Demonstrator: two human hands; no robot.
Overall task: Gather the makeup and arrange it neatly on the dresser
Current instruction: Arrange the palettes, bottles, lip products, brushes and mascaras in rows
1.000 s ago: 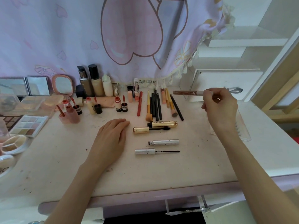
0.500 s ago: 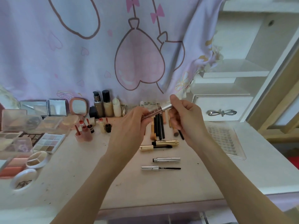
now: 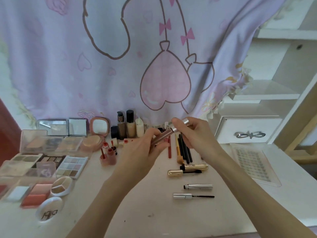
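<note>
Both hands are raised over the middle of the table point(image 3: 171, 217), holding one rose-coloured tube point(image 3: 163, 137) with a silver cap point(image 3: 180, 125). The left hand point(image 3: 145, 150) has its grip curled round the tube's body, and the right hand point(image 3: 197, 136) pinches the cap end, at about 1 o'clock from the left. It looks like a closing step: best to keep the tube steady, push or twist the cap straight along its axis until it seats, then lay it in line with the sticks. Counted on the table: three bottles point(image 3: 130, 126) standing at 12 o'clock, two gold mascara parts point(image 3: 188, 170) at 3 o'clock, two silver mascara parts point(image 3: 195, 191) at 4 o'clock, and roughly five pencils and brushes point(image 3: 181, 148), partly hidden by the hands. The palettes point(image 3: 72, 166) at 9 o'clock overlap too much to count.
</note>
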